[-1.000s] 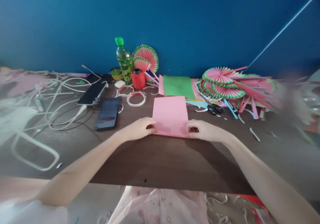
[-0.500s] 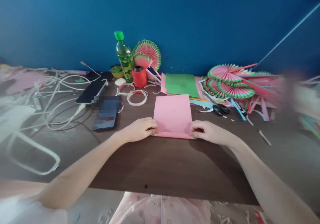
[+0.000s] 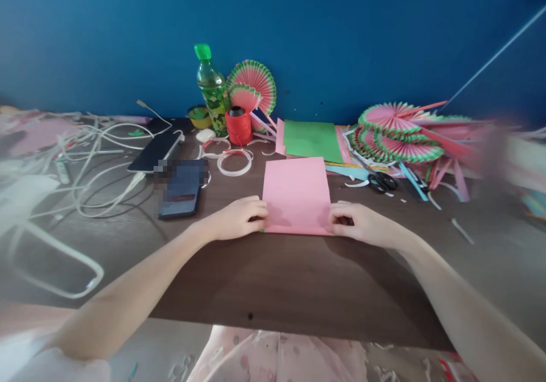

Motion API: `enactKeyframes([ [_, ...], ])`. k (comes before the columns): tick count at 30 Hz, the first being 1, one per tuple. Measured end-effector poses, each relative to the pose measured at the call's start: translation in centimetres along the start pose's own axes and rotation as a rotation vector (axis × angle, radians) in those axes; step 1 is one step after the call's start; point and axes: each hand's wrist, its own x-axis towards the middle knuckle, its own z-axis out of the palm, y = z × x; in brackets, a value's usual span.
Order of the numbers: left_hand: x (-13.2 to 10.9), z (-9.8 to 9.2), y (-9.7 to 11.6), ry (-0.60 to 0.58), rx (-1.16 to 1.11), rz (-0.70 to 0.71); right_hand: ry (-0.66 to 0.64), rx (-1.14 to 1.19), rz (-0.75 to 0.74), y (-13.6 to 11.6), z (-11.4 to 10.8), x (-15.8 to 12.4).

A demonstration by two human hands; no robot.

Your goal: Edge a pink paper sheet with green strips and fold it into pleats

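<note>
A sheet of pink paper (image 3: 296,191) lies on the dark table in front of me, its near edge folded over in a narrow strip with a bit of green at the left corner. My left hand (image 3: 245,218) pinches the near left corner, fingers curled. At the opposite near corner, my right hand (image 3: 352,221) grips the paper the same way, thumb and fingers closed on the fold. The fingertips are partly hidden against the sheet.
Behind the paper lie green sheets (image 3: 315,141) and black scissors (image 3: 381,181). Pleated paper fans (image 3: 394,126) are piled at right. A green-capped bottle (image 3: 212,95), red thread spool (image 3: 239,127), tape rolls (image 3: 234,163), a phone (image 3: 181,191) and white cables (image 3: 96,171) occupy the left.
The folded strip along the near edge looks flatter, and less green shows at the right corner. Both hands stay at the corners; the view has shifted slightly.
</note>
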Motion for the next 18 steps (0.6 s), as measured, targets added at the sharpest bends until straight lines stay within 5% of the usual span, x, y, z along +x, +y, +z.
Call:
enactKeyframes([
  [10,-0.65,-0.68,0.36,-0.022,-0.168,-0.033,0.018,-0.018,0.028,-0.18,0.24,-0.18],
  [18,-0.56,0.02,0.67,0.016,-0.091,-0.056,0.019,0.019,0.04,-0.16,0.18,-0.33],
])
